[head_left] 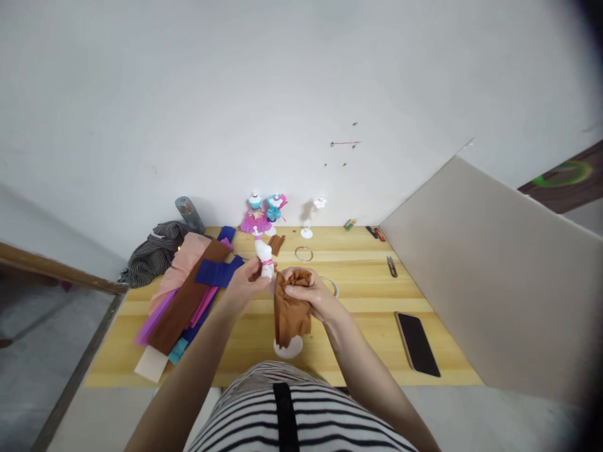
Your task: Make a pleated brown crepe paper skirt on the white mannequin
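Note:
My left hand (245,281) is closed around a small white doll mannequin (265,252) with a pink band at its waist, held tilted over the table. Gathered brown crepe-like material (292,317) is pinched in my right hand (316,294), its folds bunched at the top and hanging down. It lies close beside the lower end of the mannequin; whether they touch I cannot tell. A white round base (289,348) shows partly below the brown material. Behind my hands stand two dressed mini mannequins (255,216) (275,210) and a bare white one (307,231).
Coloured strips (186,298) are piled on the left of the wooden table (362,339), near a striped cloth (157,254) and a bottle (188,213). Rings (304,253), thread snips (392,267) and a phone (417,344) lie further right. A pale panel (490,276) bounds the right side.

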Available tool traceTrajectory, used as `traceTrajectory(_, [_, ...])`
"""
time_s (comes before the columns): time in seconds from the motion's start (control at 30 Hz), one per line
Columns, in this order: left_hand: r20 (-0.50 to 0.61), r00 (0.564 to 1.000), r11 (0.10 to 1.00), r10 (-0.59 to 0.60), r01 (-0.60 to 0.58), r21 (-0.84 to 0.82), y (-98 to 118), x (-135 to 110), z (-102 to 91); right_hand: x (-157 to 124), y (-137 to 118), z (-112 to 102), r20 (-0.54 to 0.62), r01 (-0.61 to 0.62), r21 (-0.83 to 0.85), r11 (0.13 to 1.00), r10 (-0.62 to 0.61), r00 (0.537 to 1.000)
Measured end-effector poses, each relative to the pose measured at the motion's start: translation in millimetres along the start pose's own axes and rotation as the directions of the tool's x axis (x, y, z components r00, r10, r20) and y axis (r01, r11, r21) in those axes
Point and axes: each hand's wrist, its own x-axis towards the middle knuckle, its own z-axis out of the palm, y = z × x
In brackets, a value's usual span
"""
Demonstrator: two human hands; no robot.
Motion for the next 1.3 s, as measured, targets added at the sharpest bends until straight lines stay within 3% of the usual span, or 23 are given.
traceTrajectory(0.13, [-0.003, 0.998, 0.995, 0.056, -0.055, 0.078, 0, 0, -0.6, -4, -5, 1, 0.086, -0.018, -0.034, 0.999, 0.021, 0.996])
traceTrajectory(0.3, [0.044, 0.993, 0.979, 0.109, -0.115, 0.166, 12, -4, 9.1, 1, -9, 8, -0.012, -0.022, -0.060, 0.998, 0.022, 1.000])
traceTrajectory(0.5, [0.048, 0.994, 0.985, 0.101, -0.107, 0.135, 19, -11, 18.4, 3, -15, 14, -0.163, -0.009, -0.125, 0.992, -0.012, 0.987])
traceTrajectory(0.67, [-0.011, 0.998, 0.998, 0.059, -0.059, -0.023, 12, -13, 22.6, 1, -12, 15, -0.256, 0.052, -0.176, 0.983, -0.096, 0.962])
traceTrajectory(0.8, [-0.089, 0.996, 0.982, -0.026, 0.008, -0.190, 4, -13, 24.1, -3, -10, 15, -0.229, 0.102, -0.149, 0.984, -0.135, 0.964])
traceTrajectory(0.97, [-0.174, 0.978, 0.956, -0.114, 0.061, -0.286, 8, -17, 30.1, -6, -9, 18, -0.232, 0.118, -0.218, 0.969, -0.169, 0.958])
traceTrajectory(1.2, [-0.026, 0.997, 0.926, -0.073, 0.059, -0.372, 21, -17, 39.9, -6, -9, 24, -0.276, 0.185, -0.348, 0.919, -0.289, 0.917])
traceTrajectory(1.3, [-0.078, 0.996, 0.948, -0.049, 0.021, -0.319, 18, -16, 40.5, -8, -11, 26, -0.262, 0.193, -0.400, 0.896, -0.314, 0.913])
